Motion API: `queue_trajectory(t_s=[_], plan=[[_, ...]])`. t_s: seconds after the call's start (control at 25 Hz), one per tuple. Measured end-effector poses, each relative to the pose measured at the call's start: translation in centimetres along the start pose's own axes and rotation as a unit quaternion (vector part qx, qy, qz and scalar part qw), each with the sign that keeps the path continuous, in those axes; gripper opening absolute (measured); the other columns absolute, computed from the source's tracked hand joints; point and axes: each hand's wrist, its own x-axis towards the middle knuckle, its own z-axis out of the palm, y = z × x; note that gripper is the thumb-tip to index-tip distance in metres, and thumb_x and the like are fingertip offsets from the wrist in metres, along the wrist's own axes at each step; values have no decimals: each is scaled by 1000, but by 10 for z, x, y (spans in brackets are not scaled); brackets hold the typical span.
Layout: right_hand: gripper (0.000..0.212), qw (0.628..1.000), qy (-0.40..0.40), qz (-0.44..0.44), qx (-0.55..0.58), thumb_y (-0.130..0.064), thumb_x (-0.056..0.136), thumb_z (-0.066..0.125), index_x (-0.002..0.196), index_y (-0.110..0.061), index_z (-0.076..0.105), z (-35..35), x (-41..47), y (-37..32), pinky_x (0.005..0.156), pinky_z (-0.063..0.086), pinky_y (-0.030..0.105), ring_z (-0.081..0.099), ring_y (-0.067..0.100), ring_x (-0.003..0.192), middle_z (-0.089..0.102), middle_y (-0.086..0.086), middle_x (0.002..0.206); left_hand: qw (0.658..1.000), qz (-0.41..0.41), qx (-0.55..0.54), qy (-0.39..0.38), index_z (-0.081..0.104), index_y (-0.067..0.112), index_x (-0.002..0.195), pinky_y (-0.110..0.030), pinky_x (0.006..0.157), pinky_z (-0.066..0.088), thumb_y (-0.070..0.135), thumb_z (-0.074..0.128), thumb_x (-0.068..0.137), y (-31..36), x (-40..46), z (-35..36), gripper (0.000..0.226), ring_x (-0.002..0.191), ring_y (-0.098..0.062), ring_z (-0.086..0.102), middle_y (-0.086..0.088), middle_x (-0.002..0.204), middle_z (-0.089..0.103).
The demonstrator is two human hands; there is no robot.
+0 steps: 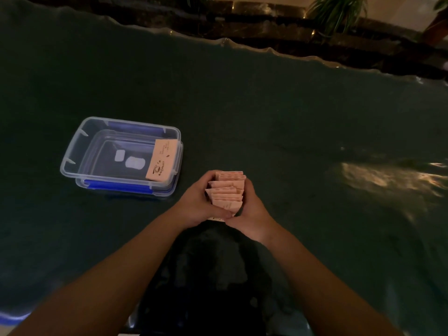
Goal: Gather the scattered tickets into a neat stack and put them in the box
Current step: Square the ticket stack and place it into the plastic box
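A bunch of pale pink tickets [227, 190] stands on edge between both my hands, its edges uneven. My left hand [197, 202] presses the bunch from the left and my right hand [252, 212] from the right, thumbs meeting at the near end. To the left sits a clear plastic box [72, 151] with blue clips, open on top. One pink ticket [161, 160] with a printed drawing leans against the box's right inner wall.
The table is covered in dark green cloth [291, 117] under a glossy clear sheet. Potted plants [337, 10] and a dark ledge stand beyond the far edge. A blue-edged lid corner [9, 317] shows at the bottom left.
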Motion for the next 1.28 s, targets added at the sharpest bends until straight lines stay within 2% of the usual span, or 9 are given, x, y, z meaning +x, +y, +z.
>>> queue_trajectory(t_s=[0.12,0.28,0.56,0.68,0.76,0.84,1.04,1.16,1.28], plan=[[123,1000,1,-7,-17,-1,79,86,169,-26,7,8,0,10,112,52,32,63,9,136,62,-6,149,1000,3,-2,0,46,30,147,-23,95,55,-2,95,65,-15,-3,3,101,118,-10,69,3,128,71],[133,999,-14,-6,-33,-6,80,87,169,-35,-8,18,1,16,119,41,25,51,1,146,46,-22,158,999,-18,16,-23,10,31,165,-1,97,40,2,95,69,-23,-3,6,132,125,17,52,27,144,46],[137,997,-51,19,-49,15,77,77,170,-34,-10,21,-4,24,95,49,7,55,-22,126,42,-34,149,1000,-13,12,-13,8,27,163,3,89,40,-7,88,73,-40,3,16,125,115,26,53,23,135,50],[138,996,-49,-1,-79,-2,79,84,168,-38,-15,13,-16,6,103,48,11,50,-13,139,39,-15,164,1000,8,20,-2,13,29,160,0,93,41,1,91,74,-44,4,15,121,122,18,55,15,138,56],[134,989,-10,-68,-135,-27,78,88,166,-45,-12,15,-25,-9,124,35,22,25,5,162,14,-3,179,1000,19,23,2,9,29,162,-5,101,41,3,92,74,-45,3,15,124,131,9,54,12,144,55],[125,966,25,-140,-218,-44,78,85,166,-50,-3,18,-29,-15,129,30,32,8,15,167,-4,-2,182,999,28,26,-6,3,27,164,-14,108,41,0,91,74,-45,3,15,128,136,1,53,9,150,52],[98,918,55,-149,-363,-54,86,73,167,-17,33,29,-34,-18,127,32,56,9,33,166,0,13,181,997,60,52,-16,8,33,161,-8,101,44,4,94,72,-49,5,17,127,131,3,57,13,147,52],[102,905,82,-170,-382,-58,85,71,168,-15,29,29,-38,-16,128,29,59,7,35,166,2,18,180,995,71,63,-1,19,28,158,-8,99,45,1,94,70,-53,6,18,118,130,4,58,11,145,54],[113,904,88,-143,-394,-71,84,63,172,-26,7,24,-33,-17,131,22,48,-5,22,165,-14,5,180,995,68,72,7,20,33,158,-7,102,42,9,96,69,-54,4,18,120,132,4,54,13,146,52]])
